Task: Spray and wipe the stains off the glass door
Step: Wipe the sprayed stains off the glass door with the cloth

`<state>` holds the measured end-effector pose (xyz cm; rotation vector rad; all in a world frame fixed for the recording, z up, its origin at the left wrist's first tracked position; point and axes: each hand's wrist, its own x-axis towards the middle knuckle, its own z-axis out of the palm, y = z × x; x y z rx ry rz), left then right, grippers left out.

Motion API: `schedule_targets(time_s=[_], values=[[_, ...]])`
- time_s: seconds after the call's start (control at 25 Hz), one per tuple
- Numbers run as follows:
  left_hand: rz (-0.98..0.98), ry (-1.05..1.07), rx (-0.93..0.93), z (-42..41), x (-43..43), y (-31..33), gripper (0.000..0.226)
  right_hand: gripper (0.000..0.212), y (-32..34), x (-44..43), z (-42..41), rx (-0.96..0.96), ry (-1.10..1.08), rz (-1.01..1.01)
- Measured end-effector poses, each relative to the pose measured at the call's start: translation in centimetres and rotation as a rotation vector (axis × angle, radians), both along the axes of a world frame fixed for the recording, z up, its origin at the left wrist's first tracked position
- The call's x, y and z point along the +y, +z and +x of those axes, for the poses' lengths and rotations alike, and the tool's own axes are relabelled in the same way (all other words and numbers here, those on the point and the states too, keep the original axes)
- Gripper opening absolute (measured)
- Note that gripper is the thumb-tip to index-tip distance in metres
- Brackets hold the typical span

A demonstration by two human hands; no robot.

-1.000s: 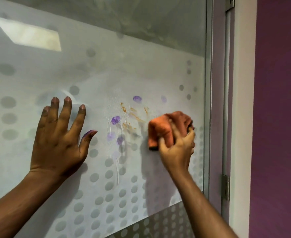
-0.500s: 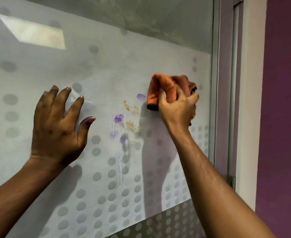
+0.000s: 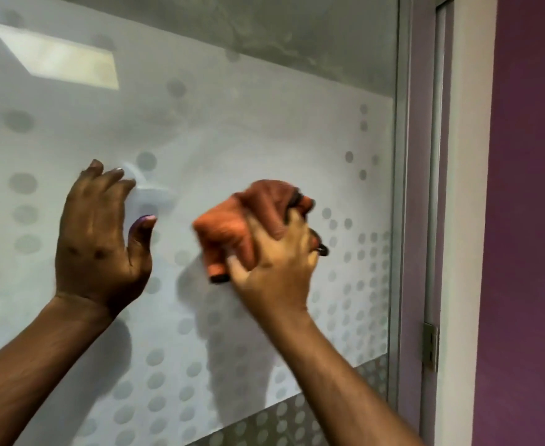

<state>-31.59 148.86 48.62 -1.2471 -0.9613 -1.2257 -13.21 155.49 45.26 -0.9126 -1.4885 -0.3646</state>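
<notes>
The frosted glass door (image 3: 264, 130) with grey dots fills most of the view. My right hand (image 3: 274, 268) grips a bunched orange cloth (image 3: 232, 230) and presses it against the glass at mid-height; it is blurred by motion. The cloth and hand cover the spot where the purple and orange stains were, so no stains show. My left hand (image 3: 100, 239) rests flat on the glass to the left of the cloth, fingers slightly curled, holding nothing. Its thumb tip carries a purple smear.
A metal door frame (image 3: 403, 188) runs down the right edge of the glass, with a hinge (image 3: 430, 346) low on it. Beyond it stand a white jamb and a purple wall (image 3: 528, 220). A bright rectangular reflection (image 3: 58, 59) shows at upper left.
My right hand swept the cloth up to the top of the stains, then down and left over them. The stains are no longer visible. My left hand stayed on the glass, fingers curling slightly.
</notes>
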Motion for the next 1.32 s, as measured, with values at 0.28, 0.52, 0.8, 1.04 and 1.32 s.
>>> schedule_targets(time_s=[0.28, 0.52, 0.8, 1.04, 1.32], values=[[0.03, -0.01, -0.035, 0.3, 0.2, 0.0, 0.053, 0.065, 2.3, -2.4, -2.7, 0.003, 0.129, -0.02], [-0.028, -0.024, 0.011, -0.4, -0.2, -0.8, 0.05, 0.069, -8.3, -1.4, 0.1, -0.115, 0.017, -0.11], [-0.062, 0.035, 0.045, -0.5, -0.3, -1.6, 0.054, 0.072, -12.4, -2.5, -1.0, 0.002, 0.067, -0.187], [-0.041, 0.046, 0.052, -0.5, -0.1, -1.5, 0.051, 0.063, -2.1, -1.5, -0.9, -0.071, 0.004, -0.02], [-0.163, 0.2, 0.057, -0.3, -0.6, -2.6, 0.055, 0.055, -0.9, 3.8, 4.0, 0.348, -0.06, -0.157]])
